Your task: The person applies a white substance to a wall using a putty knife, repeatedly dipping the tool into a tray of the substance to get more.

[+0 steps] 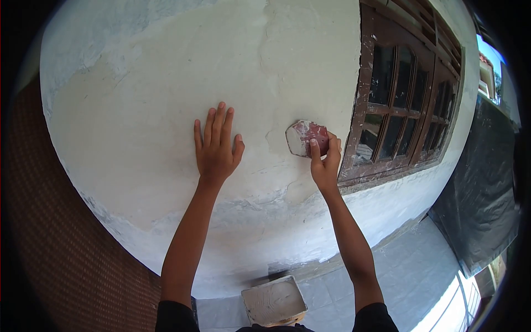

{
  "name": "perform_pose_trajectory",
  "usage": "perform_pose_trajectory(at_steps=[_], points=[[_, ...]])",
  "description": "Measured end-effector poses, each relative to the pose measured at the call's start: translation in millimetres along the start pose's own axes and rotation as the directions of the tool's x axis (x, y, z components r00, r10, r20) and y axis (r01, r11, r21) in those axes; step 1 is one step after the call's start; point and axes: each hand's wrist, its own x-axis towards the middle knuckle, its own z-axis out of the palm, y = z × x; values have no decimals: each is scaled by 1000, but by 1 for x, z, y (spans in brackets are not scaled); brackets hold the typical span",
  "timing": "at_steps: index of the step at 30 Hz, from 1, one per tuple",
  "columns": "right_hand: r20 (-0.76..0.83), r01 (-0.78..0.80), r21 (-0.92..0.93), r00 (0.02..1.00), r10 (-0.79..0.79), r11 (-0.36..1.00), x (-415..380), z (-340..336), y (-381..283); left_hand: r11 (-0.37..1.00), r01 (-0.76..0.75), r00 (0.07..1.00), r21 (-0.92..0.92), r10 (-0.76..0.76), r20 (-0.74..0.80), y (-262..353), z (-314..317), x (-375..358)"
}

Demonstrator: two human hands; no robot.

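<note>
Fingers stretched upward, my left hand (216,146) lies flat against the pale wall (166,99) with nothing in it. To its right, my right hand (327,157) grips a flat, many-sided reddish piece smeared with white (301,139). The thumb presses on the near face of the piece, while the other fingers wrap round its right edge. It is held up against the wall, left of the window frame. Around both hands the wall has patchy cream and whitish areas, with rough edges between them.
A brown wooden window (395,105) with white spatters is set in the wall at right. Below stands a tray of pale, smooth material (275,301) on a grey ground sheet (337,299). A dark sheet (478,182) hangs at far right; brown woven-looking material (72,238) borders the left.
</note>
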Motion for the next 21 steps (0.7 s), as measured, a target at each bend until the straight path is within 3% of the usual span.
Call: perform_pose_trajectory(at_steps=[2, 3, 6, 7, 8, 10, 11, 12, 14, 18, 20, 21], points=[[-179, -130, 331, 964, 198, 935, 13, 1, 13, 1000, 1, 1000, 1, -1, 8, 1, -1, -1], [-174, -254, 406, 922, 347, 878, 16, -9, 17, 1000, 2, 1000, 7, -2, 9, 1, -1, 0], [-207, -231, 569, 889, 409, 790, 18, -17, 19, 1000, 5, 1000, 8, -6, 8, 1, -2, 0], [-215, -167, 509, 925, 313, 845, 14, -14, 12, 1000, 6, 1000, 7, -6, 7, 1, -1, 0], [-215, -168, 506, 925, 313, 846, 9, -10, 11, 1000, 4, 1000, 4, -4, -2, 0, 0, 0], [-37, 33, 41, 999, -31, 999, 0, -3, 12, 1000, 0, 1000, -2, 0, -6, 0, 1, 0], [-69, 2, 32, 998, 0, 999, 3, -3, 9, 1000, 2, 1000, -1, -2, 2, 0, 0, 0], [-137, -108, 240, 980, 144, 965, 9, 0, 19, 1000, 6, 1000, 1, -6, 10, 0, -1, 0], [-225, -261, 592, 855, 468, 762, 24, -11, 18, 1000, 5, 1000, 0, -5, 10, 1, -1, 0], [-272, -178, 614, 867, 418, 769, 23, -21, 11, 1000, 4, 1000, 3, -4, 6, 1, 0, 0], [-120, -3, 288, 992, 39, 958, 15, -14, 3, 1000, 4, 1000, -3, -4, 1, 1, 1, 0], [-57, -6, 158, 998, 15, 987, 13, -12, 5, 1000, 4, 1000, -5, -4, -3, 0, 1, -1]])
